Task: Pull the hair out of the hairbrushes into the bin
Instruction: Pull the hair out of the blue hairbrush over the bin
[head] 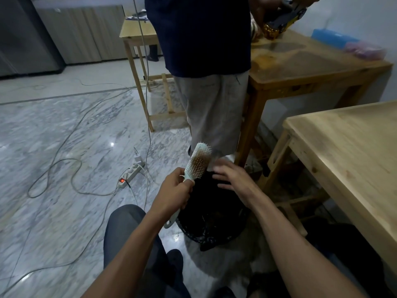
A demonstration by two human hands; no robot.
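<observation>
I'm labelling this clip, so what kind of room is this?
Probably an indoor workroom or makeshift recording space, not a bathroom: bare wooden tables, a marble floor strewn with cables and a power strip, and a bin lined with black plastic.

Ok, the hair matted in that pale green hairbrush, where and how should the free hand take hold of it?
Pinch the brownish hair mat at its edge on the bristle face, coming from the right, where the right hand already hovers open. The left hand grips the pale green plastic hairbrush by the handle, head tilted up and bristles facing right, over the black-lined bin. Peel outward along the bristles.
</observation>
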